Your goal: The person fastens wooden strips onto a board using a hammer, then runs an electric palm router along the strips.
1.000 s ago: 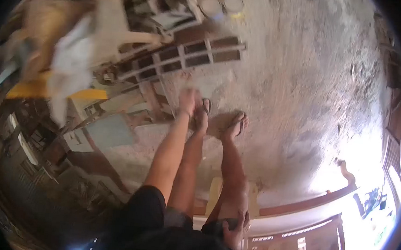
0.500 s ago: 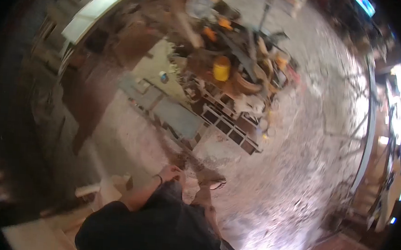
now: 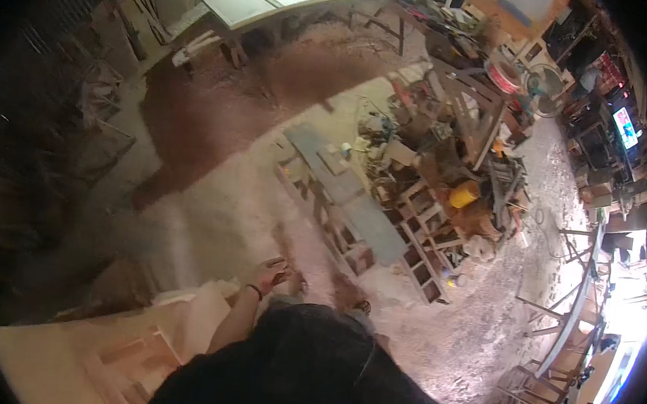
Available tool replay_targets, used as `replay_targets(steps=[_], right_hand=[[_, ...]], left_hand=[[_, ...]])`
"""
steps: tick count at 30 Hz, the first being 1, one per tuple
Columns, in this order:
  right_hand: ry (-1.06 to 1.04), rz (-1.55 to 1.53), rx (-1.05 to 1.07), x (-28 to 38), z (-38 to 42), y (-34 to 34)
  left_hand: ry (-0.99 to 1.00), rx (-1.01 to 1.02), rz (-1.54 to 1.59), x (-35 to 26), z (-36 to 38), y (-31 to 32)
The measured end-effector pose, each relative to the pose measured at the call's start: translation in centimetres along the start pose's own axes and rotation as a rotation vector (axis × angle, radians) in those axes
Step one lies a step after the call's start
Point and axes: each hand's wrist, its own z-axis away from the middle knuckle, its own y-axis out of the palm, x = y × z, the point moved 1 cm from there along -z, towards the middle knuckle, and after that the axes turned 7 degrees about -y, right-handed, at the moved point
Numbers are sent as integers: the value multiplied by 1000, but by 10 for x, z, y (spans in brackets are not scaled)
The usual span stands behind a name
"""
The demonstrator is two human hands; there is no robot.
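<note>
Pale wood formed a frame (image 3: 136, 361) at lower left. Rightward, the left hand (image 3: 275, 272) was half open, fingers loosely bent; whether it held anything, I could not tell. The right hand was out of sight. Near centre lay a grey board (image 3: 373, 222), then a grid (image 3: 422, 272) beside it.

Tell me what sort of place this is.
Probably a woodworking shop, judging by the wooden frame at the lower left, the row of pale panels at the top, and the jumbled heap of what looks like wood scraps on the floor, with a yellow container in it.
</note>
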Motion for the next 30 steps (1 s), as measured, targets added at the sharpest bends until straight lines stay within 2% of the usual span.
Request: replay_targets(steps=[1, 5, 7, 10, 13, 15, 16, 17, 18, 19, 20, 21, 22, 23, 24, 26, 28, 30], right_hand=[[-56, 103, 14, 21, -5, 19], [-317, 404, 96, 174, 10, 73], [-451, 521, 120, 246, 7, 98], [-590, 618, 154, 328, -25, 136], [-641, 691, 248, 398, -76, 174], [-531, 628, 255, 455, -103, 205], [-397, 539, 229, 501, -84, 222], [-256, 448, 205, 535, -56, 242], [-224, 452, 117, 577, -38, 262], [-208, 497, 171, 607, -46, 280], [-181, 540, 230, 620, -65, 303], [-163, 577, 285, 641, -78, 325], [-284, 648, 302, 695, -51, 343], [-354, 644, 339, 736, -52, 371], [-419, 647, 376, 765, -55, 393], [-608, 597, 423, 792, -116, 454], [-672, 479, 505, 864, -88, 483], [-791, 484, 484, 923, -76, 508]], left_hand=[[41, -17, 17, -21, 2, -21], [219, -67, 168, -91, -4, -89], [354, -62, 285, -121, -25, -132], [432, -163, 367, -180, -25, -169], [437, -313, 444, -222, -44, -208], [384, -355, 349, -226, -80, -253], [347, -385, 301, -216, -93, -285], [225, -489, -417, -203, -91, -317], [174, -503, -855, -203, -91, -326], [131, -495, -1104, -200, -86, -330], [58, -470, -949, -200, -80, -330], [7, -461, -622, -209, -81, -331], [-33, -475, -286, -225, -84, -326], [-54, -492, -124, -239, -89, -325], [-52, -505, -88, -258, -95, -324], [-47, -525, -49, -296, -109, -321], [-38, -529, -27, -331, -132, -321], [-38, -525, -4, -364, -159, -320]])
